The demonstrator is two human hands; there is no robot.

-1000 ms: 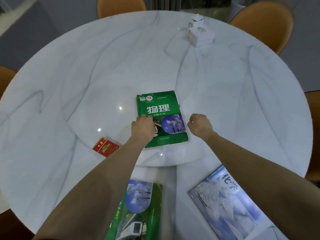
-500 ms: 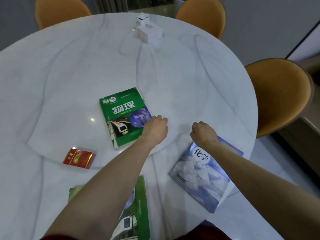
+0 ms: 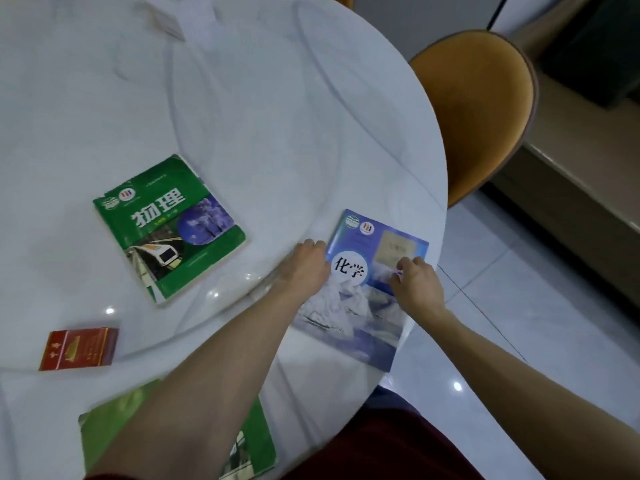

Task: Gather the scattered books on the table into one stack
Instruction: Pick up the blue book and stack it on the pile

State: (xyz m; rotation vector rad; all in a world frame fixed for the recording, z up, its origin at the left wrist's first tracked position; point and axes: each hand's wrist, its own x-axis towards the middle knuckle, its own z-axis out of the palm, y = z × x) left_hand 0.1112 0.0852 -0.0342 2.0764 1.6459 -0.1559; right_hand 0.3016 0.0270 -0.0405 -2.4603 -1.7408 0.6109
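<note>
left forearm point(image 3: 194, 393) hides most of near green book point(image 3: 256, 445); white box point(image 3: 166, 19) blurred, cut by top edge.

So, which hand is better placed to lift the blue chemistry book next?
The right hand, probably. It lies on the blue chemistry book near its outer edge by the table rim, so it could curl under there. The left hand only touches the book's inner edge.

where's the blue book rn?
Head view, right of centre: the blue book lies at the table's right edge, between the left hand and right hand, right of the green book.
</note>
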